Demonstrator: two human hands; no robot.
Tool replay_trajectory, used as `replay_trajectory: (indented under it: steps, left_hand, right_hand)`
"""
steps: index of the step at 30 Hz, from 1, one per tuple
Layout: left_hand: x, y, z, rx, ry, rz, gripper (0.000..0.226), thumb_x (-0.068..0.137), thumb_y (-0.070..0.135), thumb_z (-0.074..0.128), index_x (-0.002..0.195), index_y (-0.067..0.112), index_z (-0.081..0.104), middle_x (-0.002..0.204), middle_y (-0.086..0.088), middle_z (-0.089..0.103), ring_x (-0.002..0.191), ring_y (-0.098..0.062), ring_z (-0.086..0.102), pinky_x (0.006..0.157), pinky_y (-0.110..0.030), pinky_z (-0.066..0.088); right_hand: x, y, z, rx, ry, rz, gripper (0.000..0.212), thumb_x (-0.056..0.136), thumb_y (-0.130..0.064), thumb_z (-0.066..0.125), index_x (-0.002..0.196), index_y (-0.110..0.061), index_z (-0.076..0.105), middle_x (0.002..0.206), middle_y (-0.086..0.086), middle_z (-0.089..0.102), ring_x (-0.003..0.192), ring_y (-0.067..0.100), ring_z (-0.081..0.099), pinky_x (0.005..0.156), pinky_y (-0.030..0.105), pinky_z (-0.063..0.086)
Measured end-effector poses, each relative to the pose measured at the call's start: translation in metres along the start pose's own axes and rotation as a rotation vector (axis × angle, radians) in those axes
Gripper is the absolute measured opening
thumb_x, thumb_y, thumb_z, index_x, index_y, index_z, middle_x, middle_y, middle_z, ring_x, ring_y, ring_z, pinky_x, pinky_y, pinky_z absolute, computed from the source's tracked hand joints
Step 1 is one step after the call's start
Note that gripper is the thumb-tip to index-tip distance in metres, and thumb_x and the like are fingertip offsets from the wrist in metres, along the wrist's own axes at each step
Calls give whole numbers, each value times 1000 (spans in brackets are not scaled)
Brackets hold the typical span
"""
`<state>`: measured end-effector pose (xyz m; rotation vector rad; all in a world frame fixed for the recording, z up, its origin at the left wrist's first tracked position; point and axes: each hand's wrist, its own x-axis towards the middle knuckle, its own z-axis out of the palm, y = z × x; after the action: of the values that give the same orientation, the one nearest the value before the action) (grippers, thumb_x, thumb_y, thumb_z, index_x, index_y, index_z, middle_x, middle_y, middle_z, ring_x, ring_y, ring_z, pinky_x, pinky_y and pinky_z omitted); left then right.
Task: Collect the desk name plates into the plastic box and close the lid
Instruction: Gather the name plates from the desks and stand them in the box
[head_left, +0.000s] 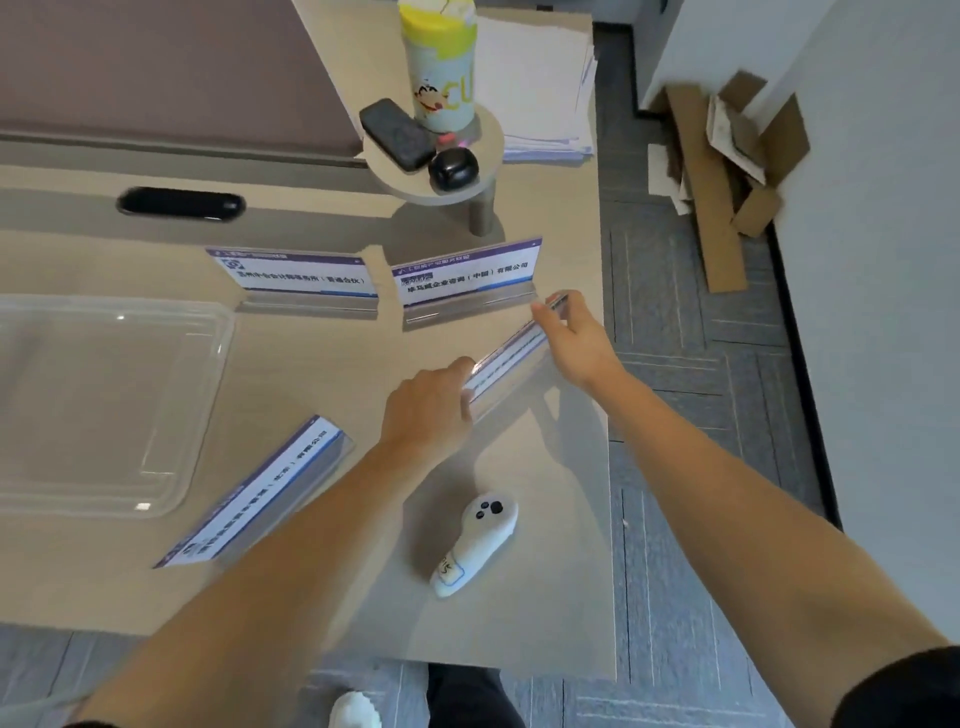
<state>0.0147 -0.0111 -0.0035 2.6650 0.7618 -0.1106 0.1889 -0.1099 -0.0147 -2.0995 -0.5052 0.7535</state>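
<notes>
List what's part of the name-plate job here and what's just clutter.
Job:
- held plate, in the grip of the left hand and right hand
- back-left plate
- back-right plate
- near plate
- clear plastic box

Clutter:
- white controller
- bottle
- black oval case
- paper stack
- cardboard on the floor
</notes>
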Motion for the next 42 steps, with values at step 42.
replay_trajectory:
  steps: [42]
  left_hand:
    - [-399,-503,-341,-779,253,-244,50,68,64,67,114,47,66,129,15,61,123,-9,53,110,-37,38]
  right_hand:
    - [-258,-501,445,-1061,-224,-1674,20,99,-28,51,107,-21,69,97,0,70,91,31,64,68,40,52]
